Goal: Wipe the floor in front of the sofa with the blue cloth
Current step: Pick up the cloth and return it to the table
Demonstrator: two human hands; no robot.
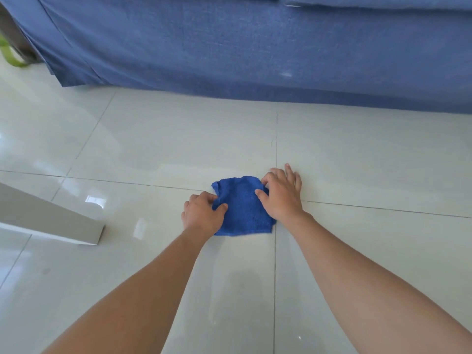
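A small blue cloth (242,208) lies flat on the pale glossy tiled floor (153,139), a short way in front of the blue sofa (229,47). My left hand (203,214) pinches the cloth's left edge between thumb and fingers. My right hand (282,194) rests on the cloth's upper right corner, its thumb and forefinger gripping that edge and the other fingers spread on the tile. Both forearms reach in from the bottom of the view.
The sofa's fabric skirt hangs to the floor across the whole back. A white slanted furniture leg (51,218) stands on the floor at the left. A green strap (10,57) and a dark sofa side show at the far upper left.
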